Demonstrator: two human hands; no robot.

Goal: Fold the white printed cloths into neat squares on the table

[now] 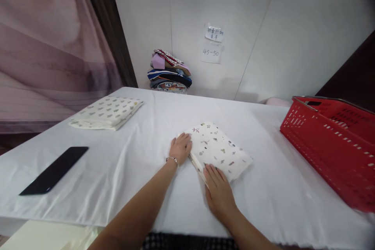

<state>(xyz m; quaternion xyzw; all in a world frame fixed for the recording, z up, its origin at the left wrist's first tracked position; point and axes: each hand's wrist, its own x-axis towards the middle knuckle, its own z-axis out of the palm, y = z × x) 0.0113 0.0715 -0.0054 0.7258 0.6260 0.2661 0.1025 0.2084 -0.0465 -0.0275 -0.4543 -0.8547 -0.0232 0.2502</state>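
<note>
Both arms (pixel 140 209) are being held outstretched. The left hand (pixel 180 148) is being held palm down, slightly curved; the right hand (pixel 219 192) is being held flatter.

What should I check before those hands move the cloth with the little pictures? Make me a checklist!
1. Left hand touching the printed cloth: ok, at its edge.
2. Right hand touching it too: ok, near the front corner.
3. Other folded cloth apart from it: ok.
4. Flat black object clear of both hands: ok, off to the left.
5. Layers underneath lined up: cannot tell, mostly hidden.
</note>
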